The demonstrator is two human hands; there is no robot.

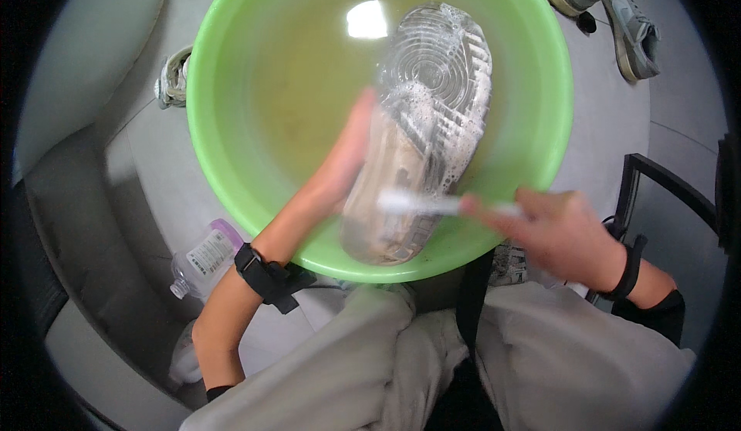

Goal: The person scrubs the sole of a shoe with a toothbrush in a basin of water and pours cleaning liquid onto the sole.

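A shoe (432, 99) is held sole up over a green basin (207, 122) of cloudy yellowish water. White suds cover parts of its clear ridged sole. My left hand (356, 149) grips the shoe along its left side, with some fingers hidden behind it. In my right hand (552, 226) is a white brush (421, 202), blurred by motion, its head at the heel end of the sole. The brush's bristles cannot be made out.
Grey shoes (634, 33) stand on the floor at the far right, and another shoe (174, 77) is left of the basin. A clear bottle (207, 260) with a pink-purple base lies near my left forearm. A black metal frame (668, 180) stands at the right.
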